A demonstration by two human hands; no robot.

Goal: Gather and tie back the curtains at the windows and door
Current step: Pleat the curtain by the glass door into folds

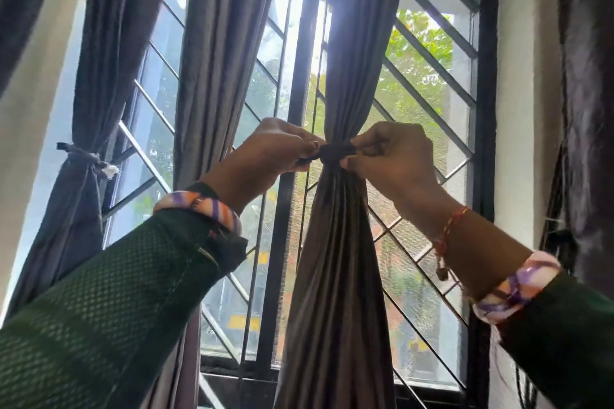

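**Tie-Back Grip at Centre Curtain**

Left hand (265, 156) and right hand (388, 156) each pinch one end of the dark tie (334, 151), wrapped around the gathered curtain (335, 242) at frame centre. At 9 o'clock, another curtain (79, 196) hangs already tied. Window grille (432, 76) behind.

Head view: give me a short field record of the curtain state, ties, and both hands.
setting: black-framed window with diagonal metal grille
curtain in work: grey pleated fabric curtain, gathered into a bunch at mid-height
tie: dark fabric strip wrapped round the bunch
left hand: pinches the strip's left end
right hand: pinches the strip's right end
knot: cannot tell if finished
already tied: dark curtain at far left, bound with a band
untied: grey curtain left of centre, hanging loose
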